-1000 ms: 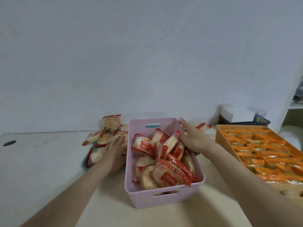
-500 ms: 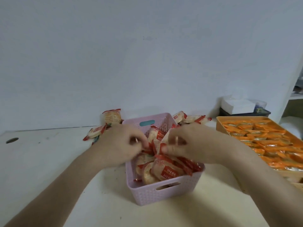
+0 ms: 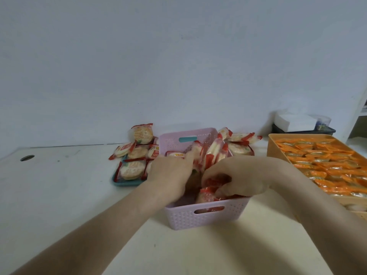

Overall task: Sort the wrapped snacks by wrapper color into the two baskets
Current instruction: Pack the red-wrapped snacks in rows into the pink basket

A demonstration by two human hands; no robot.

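Note:
A lilac basket (image 3: 206, 216) stands in front of me with several red-wrapped snacks (image 3: 213, 153) in it, some standing on edge. Both my hands are inside it. My left hand (image 3: 170, 175) presses against the upright packs, fingers spread among them. My right hand (image 3: 236, 178) is curled around red-wrapped packs (image 3: 215, 180) near the basket's front. More red-wrapped snacks (image 3: 132, 167) lie on a teal tray (image 3: 127, 183) left of the basket, and others (image 3: 239, 142) lie behind it on the right. An orange basket (image 3: 273, 144) at the right is filled with orange-wrapped snacks (image 3: 325, 165).
The white table (image 3: 59, 195) has a cable hole (image 3: 27, 157) at the far left. A dark box with white tissue (image 3: 297, 124) sits against the wall at the back right. A white shelf edge (image 3: 359, 124) is at the far right.
Both hands came in from the basket's two sides and went into it. They now reach deeper among the packs, and several packs stand on edge at the back.

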